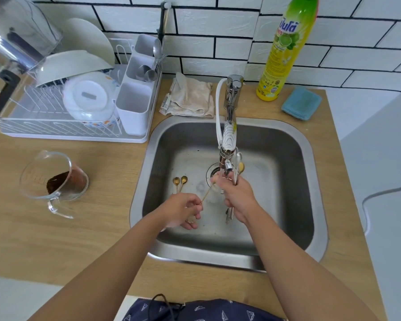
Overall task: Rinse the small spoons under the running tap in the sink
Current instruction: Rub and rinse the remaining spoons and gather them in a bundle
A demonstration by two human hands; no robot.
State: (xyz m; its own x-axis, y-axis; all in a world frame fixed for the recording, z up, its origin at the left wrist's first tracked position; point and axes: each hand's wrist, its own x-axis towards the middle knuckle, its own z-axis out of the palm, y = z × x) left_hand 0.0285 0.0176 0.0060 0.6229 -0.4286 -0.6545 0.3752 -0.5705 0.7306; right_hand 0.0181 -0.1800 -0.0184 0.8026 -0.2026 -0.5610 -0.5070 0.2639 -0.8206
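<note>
left hand [183, 210] pinching gold spoon [206, 195], right hand [237, 196] gripping cutlery [229, 215]

Around the steel-grey sink [294, 144] we see gold spoons [180, 181] inside, a yellow-green bottle [285, 49] and blue sponge [301, 103] behind, white black-grouted tiles [218, 19] beyond, pale wood table [79, 228] beneath.

From my remote seat I can read very little; the tall yellow-green bottle [285, 47] on the counter behind the sink carries a blue brand word in a non-Latin script near its top, which I cannot make out letter for letter; near its base I read "700", with the unit after it too small; the remaining print is blurred.
</note>
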